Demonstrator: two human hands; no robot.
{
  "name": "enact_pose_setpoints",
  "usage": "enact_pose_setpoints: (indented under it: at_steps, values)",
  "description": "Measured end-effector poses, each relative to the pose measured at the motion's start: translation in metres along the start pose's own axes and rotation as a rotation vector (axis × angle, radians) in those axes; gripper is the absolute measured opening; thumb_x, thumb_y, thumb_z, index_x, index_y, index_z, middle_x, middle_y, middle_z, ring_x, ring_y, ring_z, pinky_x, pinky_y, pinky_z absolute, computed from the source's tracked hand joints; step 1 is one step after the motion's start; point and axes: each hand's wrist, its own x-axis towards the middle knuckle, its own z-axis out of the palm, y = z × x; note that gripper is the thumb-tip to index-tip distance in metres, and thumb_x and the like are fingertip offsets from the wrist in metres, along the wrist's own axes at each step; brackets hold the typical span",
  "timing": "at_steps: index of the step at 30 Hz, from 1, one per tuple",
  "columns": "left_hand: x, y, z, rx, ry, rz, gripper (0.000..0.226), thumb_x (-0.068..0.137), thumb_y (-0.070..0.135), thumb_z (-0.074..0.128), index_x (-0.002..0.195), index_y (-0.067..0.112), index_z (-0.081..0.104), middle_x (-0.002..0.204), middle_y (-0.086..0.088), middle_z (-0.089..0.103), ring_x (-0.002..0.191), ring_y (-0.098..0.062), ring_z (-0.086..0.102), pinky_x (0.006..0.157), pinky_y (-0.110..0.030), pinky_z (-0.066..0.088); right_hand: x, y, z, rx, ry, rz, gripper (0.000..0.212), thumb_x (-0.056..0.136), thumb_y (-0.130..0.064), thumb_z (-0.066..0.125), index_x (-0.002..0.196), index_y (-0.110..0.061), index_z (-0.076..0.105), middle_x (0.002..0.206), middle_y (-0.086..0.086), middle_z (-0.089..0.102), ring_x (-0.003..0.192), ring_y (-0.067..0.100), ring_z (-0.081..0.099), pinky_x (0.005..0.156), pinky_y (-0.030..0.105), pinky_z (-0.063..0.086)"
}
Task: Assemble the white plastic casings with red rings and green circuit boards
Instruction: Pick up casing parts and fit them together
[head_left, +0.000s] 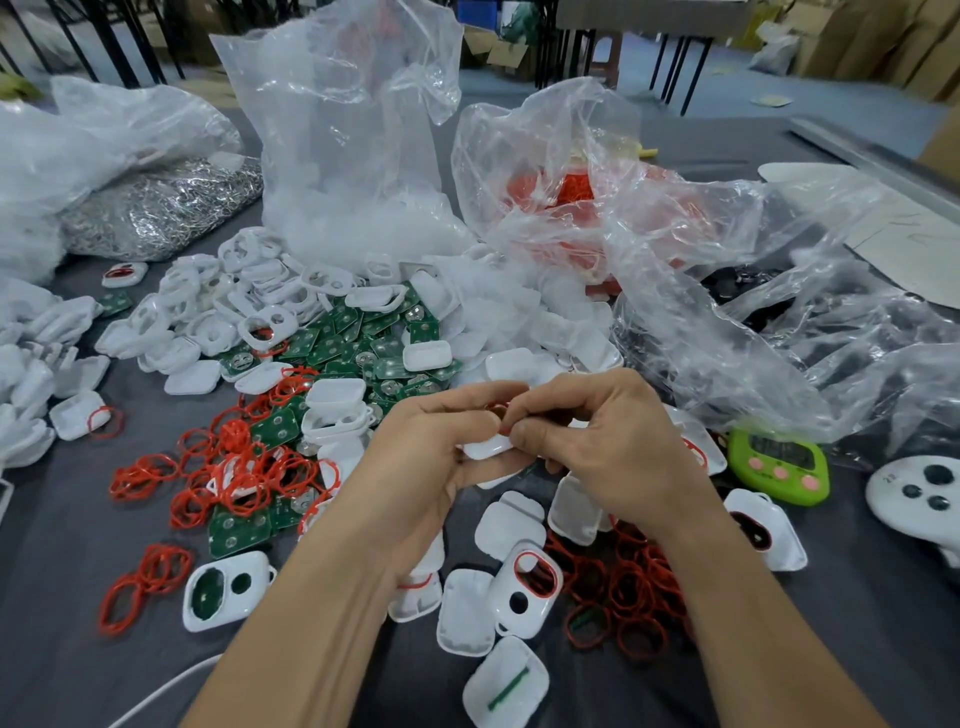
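A: Fingers (457, 410) of the left hand (431, 467) curled round a casing (485, 448). Right hand (608, 441) closed on it too, fingertips pinching at its top edge.

B: Ring?

A: A sliver of red ring (497, 409) shows between the two hands, at the casing. Whether it is seated I cannot tell, as fingers cover it.

B: Where is the casing?

A: Held up over the middle of the surface (57, 623), somewhat toward the near edge.

B: Stock?

A: Loose casings (218, 301) heaped toward the far left. Boards (358, 338) piled just right of them. Rings (234, 467) scattered left of the hands. A second clump (628, 597) lies right of middle, near the near edge.

B: Any pieces part-built?

A: Ringed casing (530, 582) between the forearms, red around its large opening. Boarded casing (223, 592) beside the left forearm, green showing through both openings.

B: Else?

A: Clear bags (353, 130) along the far edge, one holding red stock. Green timer (776, 462) toward the right edge, partly under bag plastic.
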Motion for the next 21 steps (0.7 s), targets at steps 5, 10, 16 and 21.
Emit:
enact_pose_setpoints:
  at_steps: [5,10,16,21]
  values:
    - [-0.003,0.001,-0.007,0.111,-0.075,-0.009,0.039,0.091,-0.021,0.049,0.116,-0.002,0.073,0.106,-0.022,0.076,0.1,-0.03,0.075,0.079,-0.032,0.062,-0.002,0.002,-0.001,0.021,-0.041,0.031,0.013,0.078,-0.012,0.08,0.079,-0.024,0.083,0.076,-0.002,0.078,0.07,0.022,0.071,0.066,0.038,0.058]
    - [-0.002,-0.005,-0.003,0.152,-0.114,-0.059,0.046,0.09,-0.021,0.05,0.113,0.007,0.078,0.107,-0.018,0.077,0.099,-0.026,0.076,0.078,-0.029,0.061,-0.002,0.003,0.0,-0.024,-0.028,0.052,0.016,0.081,-0.009,0.078,0.076,-0.024,0.082,0.074,0.002,0.077,0.068,0.024,0.072,0.066,0.041,0.061]
    - [0.0,0.0,-0.006,0.092,-0.127,-0.154,0.04,0.093,-0.018,0.049,0.107,0.004,0.079,0.109,-0.019,0.077,0.104,-0.027,0.075,0.078,-0.029,0.061,-0.003,-0.005,-0.009,0.033,-0.125,0.139,0.014,0.076,-0.012,0.077,0.083,-0.022,0.084,0.078,0.013,0.077,0.073,0.037,0.07,0.068,0.046,0.06]
    - [-0.001,0.002,-0.008,0.122,-0.122,-0.161,0.036,0.094,-0.016,0.049,0.118,-0.001,0.072,0.114,-0.022,0.075,0.108,-0.031,0.073,0.082,-0.032,0.062,-0.003,-0.006,-0.01,-0.1,-0.103,0.105,0.019,0.078,-0.004,0.082,0.076,-0.023,0.084,0.079,0.002,0.078,0.082,0.03,0.073,0.08,0.051,0.059]
